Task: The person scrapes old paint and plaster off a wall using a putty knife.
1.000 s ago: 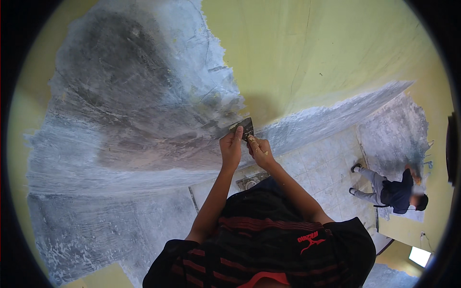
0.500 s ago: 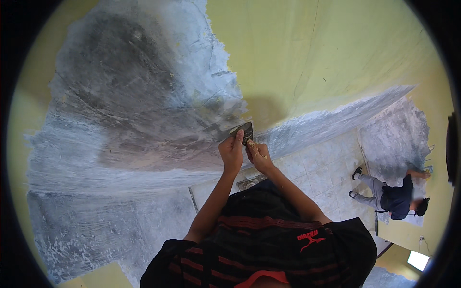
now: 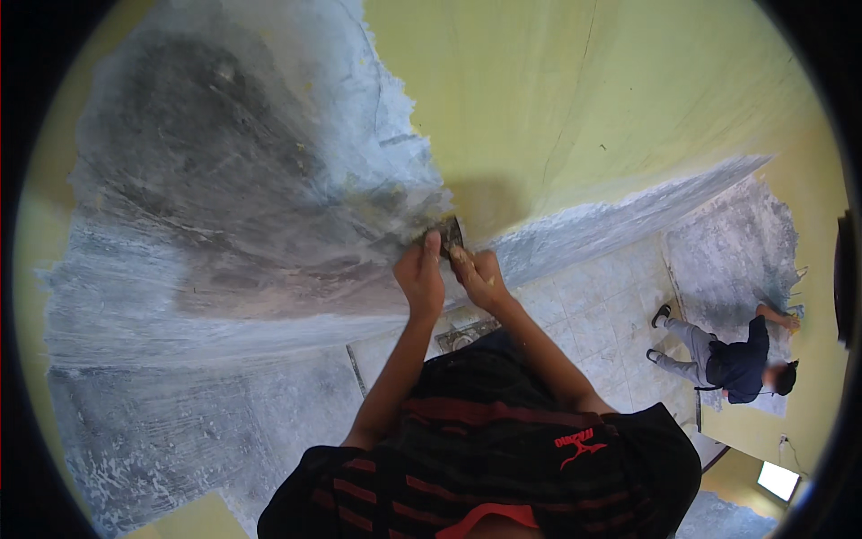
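I grip a dark scraper (image 3: 449,231) with both hands, its blade against the wall where ragged yellow paint (image 3: 485,99) meets the stripped grey, chalky patch (image 3: 224,126). My left hand (image 3: 417,278) presses its thumb on the blade's left side. My right hand (image 3: 480,274) is closed round the scraper just to the right, with pale yellowish residue on its fingers. The scraper's handle is mostly hidden by my fingers.
A co-worker (image 3: 745,364) in dark top and grey trousers reaches to a partly stripped wall (image 3: 718,242) at right. A tiled floor (image 3: 593,314) runs along the wall's foot. A bright panel (image 3: 778,481) is at lower right.
My hands and the scraper have moved slightly left and, since half a second ago, up along the paint's edge. The co-worker's arm has shifted against the right wall.
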A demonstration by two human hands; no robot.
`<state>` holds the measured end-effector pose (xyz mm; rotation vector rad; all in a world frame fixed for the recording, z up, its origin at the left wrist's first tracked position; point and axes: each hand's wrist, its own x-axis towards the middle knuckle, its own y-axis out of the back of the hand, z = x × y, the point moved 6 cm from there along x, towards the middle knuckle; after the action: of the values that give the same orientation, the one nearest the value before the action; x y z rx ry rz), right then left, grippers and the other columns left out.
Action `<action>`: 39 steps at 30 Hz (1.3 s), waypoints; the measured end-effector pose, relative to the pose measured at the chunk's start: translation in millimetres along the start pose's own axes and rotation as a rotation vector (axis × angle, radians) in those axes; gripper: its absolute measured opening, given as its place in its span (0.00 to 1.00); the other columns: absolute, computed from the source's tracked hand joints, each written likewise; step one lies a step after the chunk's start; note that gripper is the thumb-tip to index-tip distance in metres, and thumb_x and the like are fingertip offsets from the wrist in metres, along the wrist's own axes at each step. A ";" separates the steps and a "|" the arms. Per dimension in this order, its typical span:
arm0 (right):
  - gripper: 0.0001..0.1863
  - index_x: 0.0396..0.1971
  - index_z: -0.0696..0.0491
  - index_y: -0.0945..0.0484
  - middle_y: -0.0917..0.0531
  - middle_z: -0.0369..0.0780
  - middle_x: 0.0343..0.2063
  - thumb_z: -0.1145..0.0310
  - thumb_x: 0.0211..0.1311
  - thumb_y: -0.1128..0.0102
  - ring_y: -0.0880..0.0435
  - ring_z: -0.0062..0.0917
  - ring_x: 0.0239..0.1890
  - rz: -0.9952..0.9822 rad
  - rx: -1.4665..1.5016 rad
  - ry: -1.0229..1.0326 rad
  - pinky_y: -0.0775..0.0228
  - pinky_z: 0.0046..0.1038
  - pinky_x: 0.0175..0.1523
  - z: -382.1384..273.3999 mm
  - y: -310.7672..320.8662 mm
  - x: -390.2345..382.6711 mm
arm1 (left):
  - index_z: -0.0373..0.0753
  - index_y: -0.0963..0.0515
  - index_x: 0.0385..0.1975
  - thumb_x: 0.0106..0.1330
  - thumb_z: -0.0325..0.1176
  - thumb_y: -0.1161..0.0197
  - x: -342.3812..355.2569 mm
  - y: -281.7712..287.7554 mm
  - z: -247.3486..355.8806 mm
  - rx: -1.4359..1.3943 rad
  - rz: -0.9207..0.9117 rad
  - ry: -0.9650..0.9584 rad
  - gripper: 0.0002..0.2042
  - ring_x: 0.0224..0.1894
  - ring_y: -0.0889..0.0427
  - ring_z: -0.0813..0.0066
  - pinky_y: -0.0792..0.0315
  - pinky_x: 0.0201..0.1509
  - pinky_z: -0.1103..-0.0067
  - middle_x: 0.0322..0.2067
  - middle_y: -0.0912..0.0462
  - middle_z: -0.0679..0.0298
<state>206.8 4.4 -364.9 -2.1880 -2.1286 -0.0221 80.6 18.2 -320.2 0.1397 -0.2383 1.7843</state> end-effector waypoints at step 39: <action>0.30 0.16 0.52 0.28 0.31 0.30 0.13 0.48 0.80 0.51 0.36 0.14 0.16 -0.087 0.303 -0.208 0.45 0.23 0.21 8.2 -12.9 -14.7 | 0.36 0.31 0.12 0.71 0.36 0.31 -1.7 4.8 17.1 0.048 0.005 0.056 0.24 0.22 0.43 0.89 0.50 0.23 0.80 0.15 0.37 0.78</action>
<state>193.1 -9.3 -373.4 -1.9968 -2.1573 0.5090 75.7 11.6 -304.3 0.1228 -0.1561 1.7967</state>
